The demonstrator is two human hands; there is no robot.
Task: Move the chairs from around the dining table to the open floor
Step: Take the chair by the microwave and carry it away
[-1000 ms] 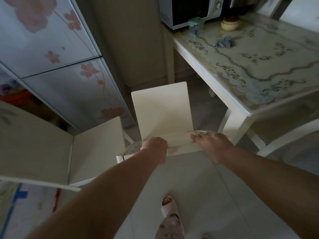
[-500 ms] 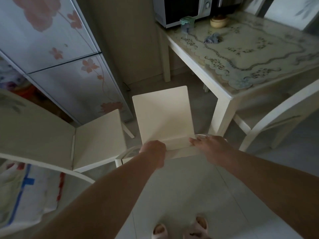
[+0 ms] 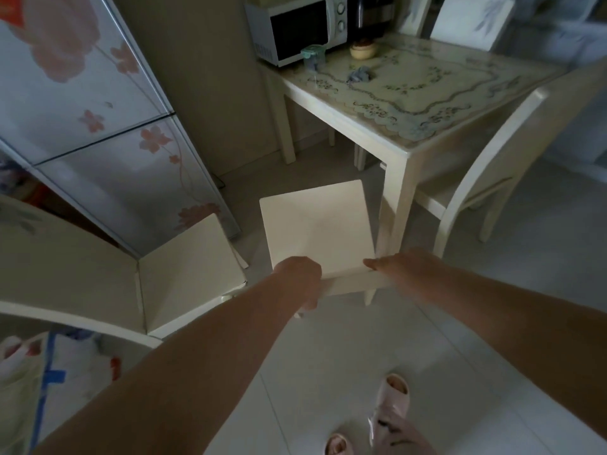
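Held chair (image 3: pixel 317 229): a cream chair is gripped by both hands at the top rail of its back; its square seat is seen from above, just beside the near corner leg of the desk.
Left hand (image 3: pixel 300 274): it is curled closed over the left end of the chair's back rail, knuckles up.
Right hand (image 3: pixel 405 269): it is laid on the right end of the same rail, fingers wrapped around it; whether the grip is full cannot be told from this angle.
Desk (image 3: pixel 345 124): a cream dining desk is covered by a patterned cloth with a scalloped edge, and stands to the upper right of the held chair.
Second chair (image 3: pixel 184 270): it is placed to the left of the held chair, near the fridge, with its seat facing right and its back rail at the lower left.
Third chair (image 3: pixel 486 165): it is tucked at the right side of the desk, its back seen edge-on.
Fridge (image 3: pixel 82 103): two doors are decorated with pink flowers.
Microwave (image 3: pixel 295 29): it is set at the far left corner of the desk, with two dials on its panel.
Small items on desk: a clear container (image 3: pixel 313 59) with a green lid, a round cream jar (image 3: pixel 362 49) and a crumpled grey cloth (image 3: pixel 361 74) are seen.
Floor (image 3: pixel 328 372): pale tiles are shown; slippered feet (image 3: pixel 391 399) are seen at the bottom.
Writing: no brand or label can be read.
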